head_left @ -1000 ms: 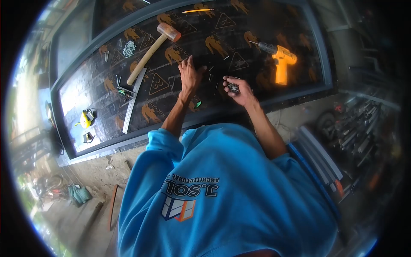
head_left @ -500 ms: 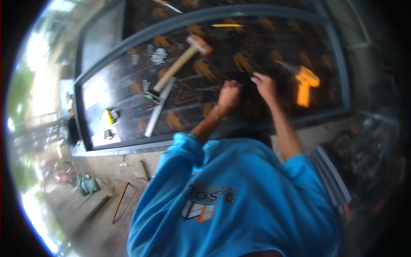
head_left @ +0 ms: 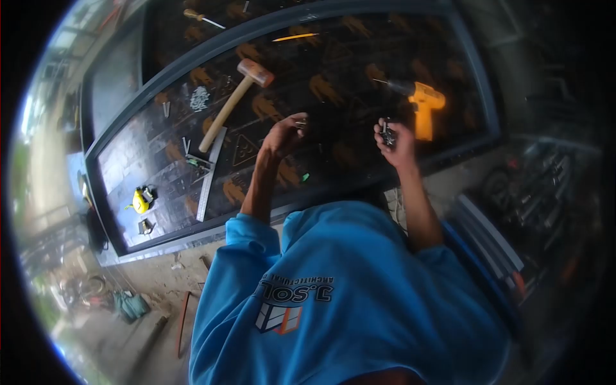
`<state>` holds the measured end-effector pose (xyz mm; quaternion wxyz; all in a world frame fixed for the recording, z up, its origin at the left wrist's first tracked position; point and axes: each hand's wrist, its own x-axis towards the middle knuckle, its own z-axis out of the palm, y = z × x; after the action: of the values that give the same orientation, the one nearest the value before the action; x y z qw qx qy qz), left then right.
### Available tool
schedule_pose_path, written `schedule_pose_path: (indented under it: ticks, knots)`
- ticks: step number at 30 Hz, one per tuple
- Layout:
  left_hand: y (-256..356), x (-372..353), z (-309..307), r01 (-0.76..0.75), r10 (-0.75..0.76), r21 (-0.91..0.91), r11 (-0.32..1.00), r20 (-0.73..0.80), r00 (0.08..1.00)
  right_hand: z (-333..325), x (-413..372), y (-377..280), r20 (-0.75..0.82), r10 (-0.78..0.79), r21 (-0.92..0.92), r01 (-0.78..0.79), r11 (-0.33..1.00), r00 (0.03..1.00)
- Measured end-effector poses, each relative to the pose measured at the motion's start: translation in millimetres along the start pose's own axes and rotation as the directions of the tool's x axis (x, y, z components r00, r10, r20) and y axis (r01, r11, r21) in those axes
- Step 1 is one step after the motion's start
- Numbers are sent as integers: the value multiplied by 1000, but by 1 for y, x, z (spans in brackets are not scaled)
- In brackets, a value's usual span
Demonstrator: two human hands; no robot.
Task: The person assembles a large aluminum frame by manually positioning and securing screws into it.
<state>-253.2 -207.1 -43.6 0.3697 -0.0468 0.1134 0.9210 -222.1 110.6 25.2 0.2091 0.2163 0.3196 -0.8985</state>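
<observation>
My left hand point(head_left: 281, 137) is raised over the dark panel, its fingers closed around small metal pieces point(head_left: 300, 124) that look like screws. To the right, my right hand point(head_left: 399, 146) is turned partly palm up. Its fingers curl around a small cluster of dark, shiny metal pieces point(head_left: 387, 133), too small to name for sure. Just beyond my right hand lies a yellow power drill point(head_left: 423, 108), its bit pointing left. A wooden-handled mallet point(head_left: 232, 106) lies left of my left hand. A small green piece point(head_left: 305, 177) is on the panel between my arms.
A dark frame point(head_left: 289, 22) borders the panel. On the left lie a heap of small silver pieces point(head_left: 199, 98), a metal square point(head_left: 210, 183) and a yellow tape measure point(head_left: 141, 200). Farther off are a pencil point(head_left: 295, 37) and a screwdriver point(head_left: 204, 18). Grey profiles point(head_left: 491, 234) stand at right.
My hands have moved apart from close together. The left went left and the right came nearer the drill, its palm now showing metal pieces. The whole view has shifted.
</observation>
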Motion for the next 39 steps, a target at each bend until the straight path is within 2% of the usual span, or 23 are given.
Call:
schedule_pose_path:
  ticks: [1,3,4,5,7,9,13,17,19,21,24,25,27,29,30,31,33,34,35,36,37,38,39]
  knots:
    - [0,-4,12,-17,21,47,999,-81,996,-4,2,-2,-12,-22,4,22,1000,1000]
    - [-7,-8,22,-28,44,99,995,-157,987,-16,12,-7,-186,-62,-230,18,973,981]
    - [-8,-10,26,-35,95,210,977,-282,955,-17,15,-8,-283,-126,-385,8,923,951]
    - [-6,-15,29,-30,164,322,946,-401,901,-17,19,-8,-280,-125,-380,10,925,952]
    - [-5,-15,41,-34,205,363,931,-443,873,-19,30,-8,-313,-290,-721,-28,692,904]
    - [-2,-20,47,132,429,767,628,-482,763,-14,37,-6,-273,-306,-766,-13,643,912]
    - [6,-26,37,253,506,867,430,-463,728,-8,37,-19,-276,-229,-748,-59,662,933]
    - [1,-27,26,67,508,810,583,-428,747,-25,22,-39,-327,-250,-670,-37,742,911]
    - [8,-36,26,9,437,635,772,-541,719,-41,14,-46,-378,-307,-709,-59,703,874]
    - [9,-41,7,59,493,714,697,-537,685,-58,12,-50,-345,-328,-780,-74,621,880]
    - [9,-49,-1,250,597,845,472,-516,615,-66,23,-34,-206,-473,-965,-97,245,856]
    - [8,-49,13,256,607,845,469,-519,602,-64,32,-27,-199,-462,-964,-89,249,864]
    - [0,-44,35,532,624,831,161,-504,598,-59,46,-12,12,-568,-998,-27,-61,823]
    - [-2,-42,35,533,648,841,93,-458,609,-34,52,6,53,-637,-968,-117,-223,769]
    - [-1,-39,39,569,706,815,104,-464,535,-20,52,14,76,-631,-961,-112,-253,772]
    - [2,-43,43,574,710,813,103,-464,530,-11,53,19,97,-625,-953,-109,-282,774]
    - [10,-46,53,705,710,705,-76,-458,535,-13,65,27,192,-619,-921,-78,-382,762]
    - [10,-51,47,653,672,744,-144,-411,616,-14,69,29,278,-605,-876,-61,-478,746]
    - [7,-53,40,654,675,744,-140,-412,612,-17,71,28,282,-602,-875,-57,-481,747]
    - [5,-53,34,655,655,717,-237,-380,653,-6,66,22,-37,-434,-999,-22,41,900]
    - [3,-53,25,649,631,685,-332,-351,692,5,62,16,-216,-89,-833,-135,537,972]
    - [2,-53,13,644,593,665,-379,-360,721,12,52,16,-165,17,-695,-128,707,986]
    - [0,-55,9,648,597,665,-371,-364,715,15,43,18,-163,24,-699,-133,703,986]
